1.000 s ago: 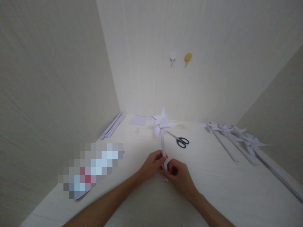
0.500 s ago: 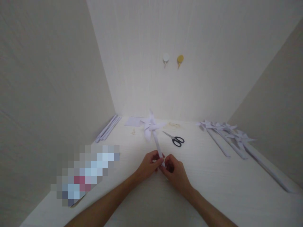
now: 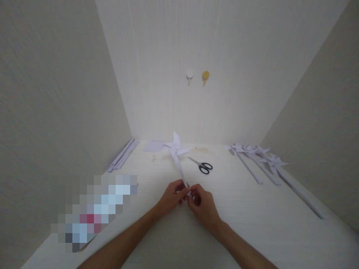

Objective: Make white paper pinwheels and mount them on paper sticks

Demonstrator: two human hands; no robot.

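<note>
**Two hands pinching the stick of one paper pinwheel**

The left hand [image 3: 171, 195] and the right hand [image 3: 202, 206] are meeting near the middle of the pale table [image 3: 252, 224], fingertips almost touching. Both are closing their fingers on the lower end of the stick of a single white paper pinwheel [image 3: 176, 148], the left pinching it from the left side and the right from the right. The stick is slanting up and away from the hands, tilted to the left, and the folded head is sitting at its far end, close to the back wall. Whether the head is resting on the table or being held just above it cannot be told.

One pair of black-handled scissors [image 3: 201, 166] is lying just to the right of the stick, blades pointing left and away. Along the right side of the table a group of finished pinwheels [image 3: 259, 157] is lying flat with the sticks running toward the near edge; at least three are showing, but the heads are overlapping and the exact count cannot be told. In the far left corner a bundle of paper sticks [image 3: 122, 158] is lying against the wall, about three, too close together to count surely. A flat sheet of white paper [image 3: 154, 146] is lying behind the pinwheel head. Two wall hooks are showing on the back wall: one white hook [image 3: 190, 75] and one yellow hook [image 3: 205, 76], side by side.
</note>
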